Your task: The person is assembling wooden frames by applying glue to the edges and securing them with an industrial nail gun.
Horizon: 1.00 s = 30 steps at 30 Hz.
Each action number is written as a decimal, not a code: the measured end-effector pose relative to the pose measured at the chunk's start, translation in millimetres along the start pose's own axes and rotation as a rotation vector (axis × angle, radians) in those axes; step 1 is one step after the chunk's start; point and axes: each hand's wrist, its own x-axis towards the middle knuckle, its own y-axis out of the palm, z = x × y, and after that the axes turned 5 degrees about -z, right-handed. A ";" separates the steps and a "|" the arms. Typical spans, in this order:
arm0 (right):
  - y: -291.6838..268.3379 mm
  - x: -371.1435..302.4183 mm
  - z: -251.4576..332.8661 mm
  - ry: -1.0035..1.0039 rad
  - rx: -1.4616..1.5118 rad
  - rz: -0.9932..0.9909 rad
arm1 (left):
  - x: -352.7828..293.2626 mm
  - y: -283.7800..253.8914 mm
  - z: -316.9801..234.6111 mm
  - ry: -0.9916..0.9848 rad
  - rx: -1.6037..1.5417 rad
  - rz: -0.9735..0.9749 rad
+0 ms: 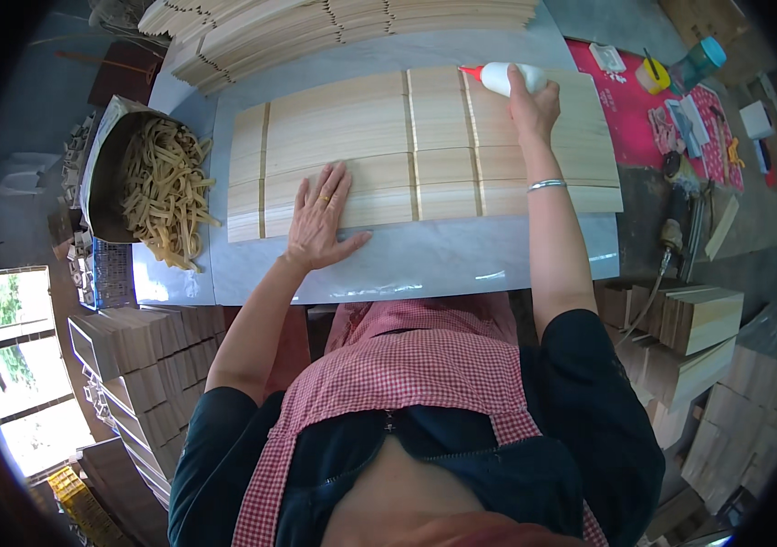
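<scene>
Pale wooden boards [361, 118] lie side by side across the table, with several grooves running across them from far to near. My right hand [534, 108] is wrapped round a white glue bottle [501, 78] with a red nozzle. The bottle is tilted, its nozzle tip pointing left at the far end of one of the right-hand grooves. Resting flat on the near boards, my left hand [322, 219] has its fingers spread and holds nothing.
Stacked grooved boards [315, 41] stand along the table's far side. At the left is a box [108, 173] spilling thin wood strips [168, 182]. A pink-covered surface [621, 128] at the right bears a teal bottle [699, 64] and small items. Wood pieces [147, 351] are piled at the lower left.
</scene>
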 end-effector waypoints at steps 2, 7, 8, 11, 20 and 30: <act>3.5 -4.4 5.1 -0.005 -0.011 0.001 | -2.1 2.1 1.5 -0.012 -0.007 -0.009; -7.2 -18.4 8.9 -0.006 -0.038 -0.009 | -1.8 6.5 3.4 -0.027 -0.011 -0.035; -13.8 -22.8 7.5 -0.006 -0.043 -0.005 | -2.1 8.1 4.2 -0.026 -0.003 -0.041; -35.7 -40.8 -1.3 -0.005 -0.065 0.011 | -5.0 12.5 4.1 -0.034 0.005 -0.048; -111.1 -108.9 -29.8 -0.084 -0.051 0.030 | -5.6 18.6 7.7 -0.015 0.070 -0.083; -173.6 -158.2 -30.3 -0.112 -0.109 0.121 | -1.0 15.3 5.5 -0.009 0.080 -0.103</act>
